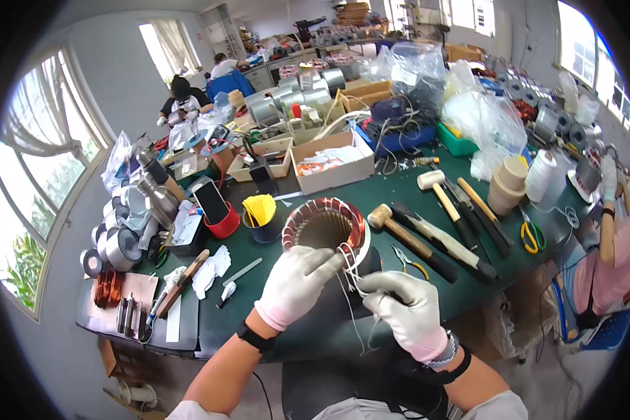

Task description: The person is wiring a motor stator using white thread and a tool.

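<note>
A motor stator [293, 228] with copper windings stands at the table's middle, its top ring laced with white cord. My left hand [295, 285], in a white glove, is closed over the near side of the winding. Its fingers lie together beside the cord loops, and its thumb is hidden. White cord [352, 315] runs between both hands, and loose ends hang in front of the stator. To the right, my gloved right hand [406, 308] is closed in a pinch on the cord. Its fingertips are close to the stator's near right edge.
Right of the stator lie a wooden mallet [406, 239], a white-headed mallet [444, 196], pliers [407, 262] and scissors [530, 232]. Behind stand a cup of yellow strips [260, 210] and a cardboard box [332, 168]. A co-worker's gloved hand [607, 178] is at the far right.
</note>
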Action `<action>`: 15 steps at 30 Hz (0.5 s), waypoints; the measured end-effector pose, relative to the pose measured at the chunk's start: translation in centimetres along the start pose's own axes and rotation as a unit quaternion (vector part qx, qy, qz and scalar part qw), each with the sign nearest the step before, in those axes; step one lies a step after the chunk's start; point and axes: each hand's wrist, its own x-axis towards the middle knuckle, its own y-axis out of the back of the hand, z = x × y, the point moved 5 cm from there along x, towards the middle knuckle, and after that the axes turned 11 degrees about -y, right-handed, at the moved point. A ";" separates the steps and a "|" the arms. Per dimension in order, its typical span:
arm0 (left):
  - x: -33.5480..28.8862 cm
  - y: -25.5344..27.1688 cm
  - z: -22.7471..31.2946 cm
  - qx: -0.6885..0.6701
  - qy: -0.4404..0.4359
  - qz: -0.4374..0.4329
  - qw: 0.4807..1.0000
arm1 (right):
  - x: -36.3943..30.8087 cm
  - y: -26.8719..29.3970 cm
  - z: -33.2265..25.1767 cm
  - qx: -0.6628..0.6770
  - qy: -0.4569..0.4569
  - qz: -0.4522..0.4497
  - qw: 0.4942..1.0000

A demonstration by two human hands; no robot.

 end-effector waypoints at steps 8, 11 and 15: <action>-1.4 1.1 0.2 0.001 0.034 0.033 0.999 | -7.1 3.7 -7.8 0.174 0.103 -0.202 0.958; 0.0 0.2 0.3 -0.022 0.013 0.029 0.999 | -12.8 12.5 4.1 -0.234 -0.199 0.006 0.952; 0.7 -0.1 0.3 -0.063 0.031 -0.002 0.998 | -37.0 34.2 29.8 -0.689 -0.357 -0.006 0.631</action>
